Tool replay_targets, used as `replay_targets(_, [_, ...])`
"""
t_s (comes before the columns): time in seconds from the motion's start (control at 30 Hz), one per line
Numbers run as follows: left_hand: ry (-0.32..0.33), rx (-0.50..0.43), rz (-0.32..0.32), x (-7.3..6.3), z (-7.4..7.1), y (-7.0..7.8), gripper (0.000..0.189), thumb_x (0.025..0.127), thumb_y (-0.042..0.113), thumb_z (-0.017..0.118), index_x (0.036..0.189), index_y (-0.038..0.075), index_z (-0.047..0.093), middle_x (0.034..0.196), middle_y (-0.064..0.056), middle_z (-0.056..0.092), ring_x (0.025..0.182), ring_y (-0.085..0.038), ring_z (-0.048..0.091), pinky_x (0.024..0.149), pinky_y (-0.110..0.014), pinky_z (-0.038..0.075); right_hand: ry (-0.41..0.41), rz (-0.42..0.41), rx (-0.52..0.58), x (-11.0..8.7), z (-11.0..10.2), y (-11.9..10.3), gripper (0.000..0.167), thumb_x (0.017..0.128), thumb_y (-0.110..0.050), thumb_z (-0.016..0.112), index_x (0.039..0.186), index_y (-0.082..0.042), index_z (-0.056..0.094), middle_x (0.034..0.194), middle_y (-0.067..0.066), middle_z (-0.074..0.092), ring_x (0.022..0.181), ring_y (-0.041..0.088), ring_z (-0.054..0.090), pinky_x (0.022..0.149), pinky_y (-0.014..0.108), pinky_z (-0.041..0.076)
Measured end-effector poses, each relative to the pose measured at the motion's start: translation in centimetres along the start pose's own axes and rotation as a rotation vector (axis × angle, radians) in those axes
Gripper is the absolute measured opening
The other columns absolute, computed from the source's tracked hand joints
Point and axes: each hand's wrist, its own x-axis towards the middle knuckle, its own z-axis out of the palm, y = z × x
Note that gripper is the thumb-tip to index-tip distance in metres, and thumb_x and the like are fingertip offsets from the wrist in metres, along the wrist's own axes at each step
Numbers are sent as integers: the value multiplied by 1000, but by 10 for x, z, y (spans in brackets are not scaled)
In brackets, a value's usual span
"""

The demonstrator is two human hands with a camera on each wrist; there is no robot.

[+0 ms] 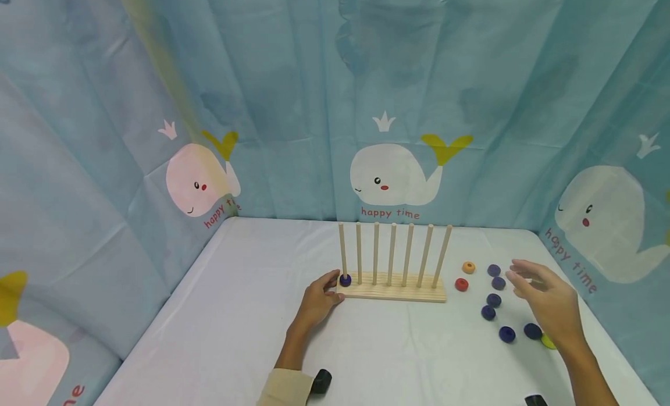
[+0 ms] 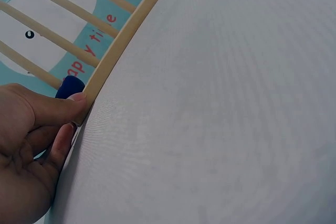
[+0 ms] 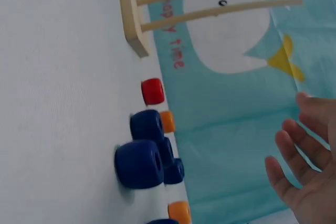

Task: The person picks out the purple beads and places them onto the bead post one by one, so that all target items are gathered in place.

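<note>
Standing seven-pegged, pale wooden rack (image 1: 391, 294)

Beige sleeve (image 1: 285, 387) on left forearm (image 1: 293, 349); black block (image 1: 321, 381) beside it; another black piece (image 1: 536, 401) below right

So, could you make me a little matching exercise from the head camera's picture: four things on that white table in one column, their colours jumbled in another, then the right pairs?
Things
1. Peg rack
2. Threaded bead on the leftmost peg
3. Partly hidden bead at the right wrist
4. Closest loose bead to the rack

Colours
A. Red
B. Pale wood
C. Yellow-green
D. Dark blue

Right pairs: 1-B, 2-D, 3-C, 4-A
</note>
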Motion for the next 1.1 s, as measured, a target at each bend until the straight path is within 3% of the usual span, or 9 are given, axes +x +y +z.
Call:
replay_targets(0.23, [-1,1,-9,-2,0,3,62,85,8,73,143,13,49,128,-10,60,113,-23,59,93,-35,50,19,84,-51,-2,-10,16,49,93,-42,64,128,-9,62,123,16,65,91,-10,51,66,4,40])
replay_targets(0.33, [-2,3,-12,-3,0,3,62,86,9,73,143,14,49,128,-8,61,113,-21,59,93,-34,50,28,126,-75,-3,-10,23,52,92,-45,63,131,-11,61,124,15,64,99,2,56,67,5,40])
replay_targets(0.47, [2,8,-2,-3,0,3,62,86,9,73,143,14,49,127,-9,61,112,-22,59,93,-34,50,31,172,-93,-2,-9,30,55,92,-48,62,134,-12,58,127,14,63,115,23,57,88,29,52])
replay_targets(0.57, [4,5,4,-3,0,3,62,86,8,73,142,13,50,127,-10,61,112,-24,59,92,-35,51,21,196,-89,-2,-9,35,57,92,-48,62,136,-11,57,128,15,62,120,29,55,95,51,48])
replay_targets(1.1, [13,10,8,-1,1,3,62,85,8,73,142,13,50,129,-10,60,114,-24,59,92,-33,51,-113,331,-49,-2,-21,60,71,92,-51,60,141,-1,47,138,27,48,124,51,42,93,73,33])
